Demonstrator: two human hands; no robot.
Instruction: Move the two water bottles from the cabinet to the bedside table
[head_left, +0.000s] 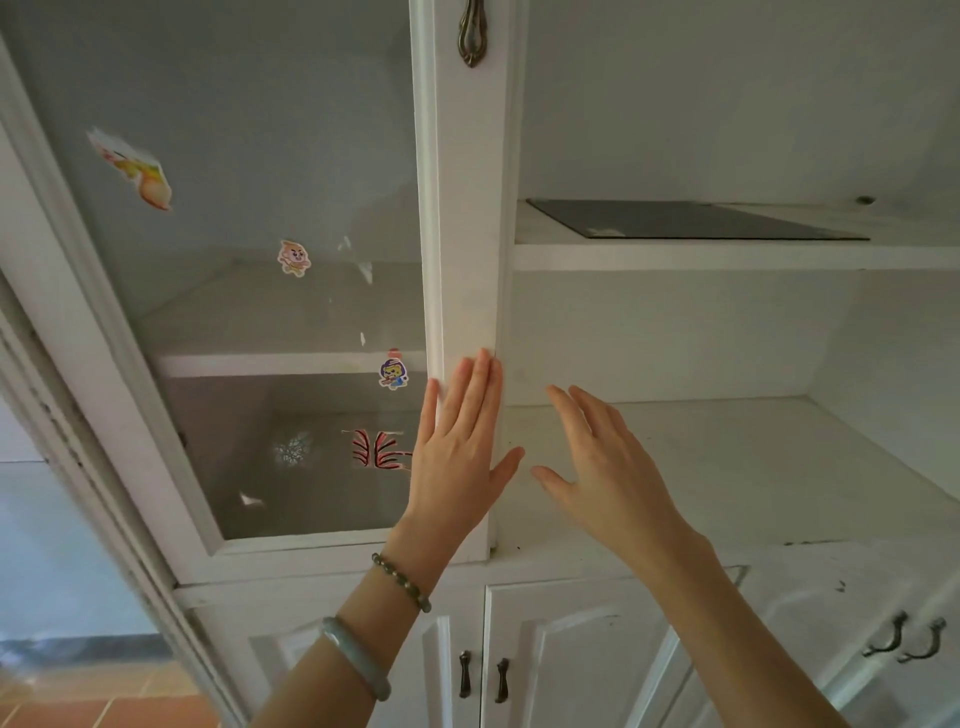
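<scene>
I face a white cabinet (727, 257) with an open compartment on the right. No water bottle shows anywhere in view. My left hand (460, 447) lies flat, fingers together, against the white frame of the glass door (467, 234). My right hand (608, 467) is raised in front of the lower open shelf (753, 457), fingers spread, holding nothing. The bedside table is out of view.
A dark flat panel (691, 221) lies on the upper shelf. The glass door on the left carries several stickers (393, 371). Below are lower doors with dark handles (483, 678), and more handles (904, 639) at the right. Tiled floor (104, 712) shows at the bottom left.
</scene>
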